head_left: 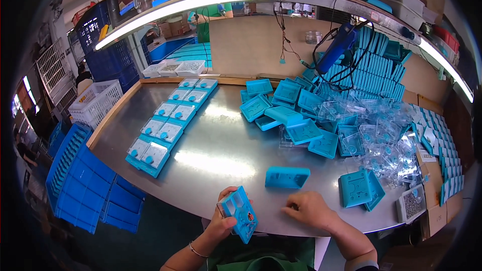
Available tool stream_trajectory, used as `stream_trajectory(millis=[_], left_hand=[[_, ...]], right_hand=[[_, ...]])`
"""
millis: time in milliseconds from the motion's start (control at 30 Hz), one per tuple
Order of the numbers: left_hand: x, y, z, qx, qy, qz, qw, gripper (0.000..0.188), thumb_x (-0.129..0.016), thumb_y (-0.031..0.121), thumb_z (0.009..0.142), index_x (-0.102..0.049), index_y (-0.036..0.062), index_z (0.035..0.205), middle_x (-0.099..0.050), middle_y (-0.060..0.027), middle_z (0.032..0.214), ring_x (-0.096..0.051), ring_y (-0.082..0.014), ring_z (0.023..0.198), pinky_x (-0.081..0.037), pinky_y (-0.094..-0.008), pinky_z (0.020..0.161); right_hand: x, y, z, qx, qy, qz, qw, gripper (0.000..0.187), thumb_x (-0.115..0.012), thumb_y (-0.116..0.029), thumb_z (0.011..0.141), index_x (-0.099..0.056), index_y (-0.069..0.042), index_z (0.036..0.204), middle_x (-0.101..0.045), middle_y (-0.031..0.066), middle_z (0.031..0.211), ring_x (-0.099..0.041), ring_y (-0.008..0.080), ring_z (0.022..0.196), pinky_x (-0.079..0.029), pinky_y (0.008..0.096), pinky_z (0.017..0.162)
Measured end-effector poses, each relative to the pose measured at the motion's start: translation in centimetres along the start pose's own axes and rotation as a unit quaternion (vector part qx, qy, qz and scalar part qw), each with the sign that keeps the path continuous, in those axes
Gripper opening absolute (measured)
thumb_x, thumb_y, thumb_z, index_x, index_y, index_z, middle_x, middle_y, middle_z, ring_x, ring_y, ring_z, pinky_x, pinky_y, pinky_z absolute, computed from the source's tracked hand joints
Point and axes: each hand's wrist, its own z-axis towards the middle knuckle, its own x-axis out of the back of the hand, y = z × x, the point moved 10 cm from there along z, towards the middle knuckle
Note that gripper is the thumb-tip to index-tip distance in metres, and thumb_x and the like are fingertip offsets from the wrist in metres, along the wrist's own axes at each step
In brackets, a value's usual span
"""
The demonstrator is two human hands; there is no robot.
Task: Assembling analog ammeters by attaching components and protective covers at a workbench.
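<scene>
Near the front edge of the table, my left hand point(225, 219) grips a teal plastic housing point(246, 218) from its left side. The housing is tilted, with pale panels and small fittings inside and a clear edge by my fingers. To its right, my right hand point(309, 208) hovers low over the metal table with its fingers curled together. Whatever those fingers may hold is hidden. A single teal tray point(287, 177) stands on its side just beyond my right hand. Two more teal trays point(355, 190) lean together farther right.
Teal-and-white units point(165, 129) sit in paired rows at left. Loose teal trays point(304, 131) and clear plastic covers point(384, 133) heap at right. A white box of small metal parts point(412, 204) stands at the right edge. A blue power tool point(338, 48) hangs above.
</scene>
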Motion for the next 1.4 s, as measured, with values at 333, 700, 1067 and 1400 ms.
stream_trajectory(millis=[333, 700, 1067, 1400], left_hand=[[2.4, 0.2, -0.4, -0.009, 0.001, -0.022, 1.000, 0.092, -0.083, 0.038, 0.061, -0.029, 0.0156, 0.132, -0.047, -0.0130, 0.118, -0.053, -0.0293, 0.109, -0.051, -0.0441, 0.087], [2.8, -1.0, -0.5, 0.014, -0.008, -0.039, 0.999, 0.091, -0.082, 0.035, 0.063, -0.029, 0.0168, 0.134, -0.045, -0.0138, 0.126, -0.050, -0.0300, 0.115, -0.046, -0.0446, 0.094], [2.6, -0.1, -1.1, 0.022, -0.027, -0.011, 0.999, 0.099, -0.081, 0.046, 0.061, -0.024, 0.0175, 0.137, -0.036, -0.0122, 0.131, -0.039, -0.0320, 0.126, -0.042, -0.0462, 0.097], [1.6, 0.8, -1.2, 0.032, -0.020, 0.002, 0.999, 0.103, -0.084, 0.047, 0.058, -0.025, 0.0159, 0.137, -0.040, -0.0114, 0.127, -0.046, -0.0289, 0.119, -0.044, -0.0433, 0.093]], right_hand=[[-1.7, 3.3, 2.4, 0.041, 0.074, -0.134, 0.987, 0.024, -0.070, -0.014, 0.073, -0.061, -0.005, 0.094, -0.057, 0.0141, 0.103, -0.059, 0.0322, 0.083, -0.050, 0.0377, 0.072], [-0.8, 5.2, 4.3, 0.062, 0.104, -0.164, 0.979, 0.016, -0.065, -0.004, 0.071, -0.057, -0.003, 0.084, -0.059, 0.0162, 0.093, -0.056, 0.0358, 0.083, -0.046, 0.0422, 0.068], [0.1, 8.1, 4.0, -0.036, 0.014, 0.006, 0.999, 0.031, -0.067, -0.016, 0.077, -0.061, -0.001, 0.103, -0.061, 0.0148, 0.091, -0.060, 0.0265, 0.083, -0.049, 0.0364, 0.069], [1.8, 2.4, -0.6, -0.006, 0.032, -0.124, 0.992, 0.077, -0.077, -0.033, 0.062, -0.048, -0.012, 0.130, -0.041, 0.0290, 0.130, -0.043, 0.0443, 0.116, -0.040, 0.0466, 0.095]])
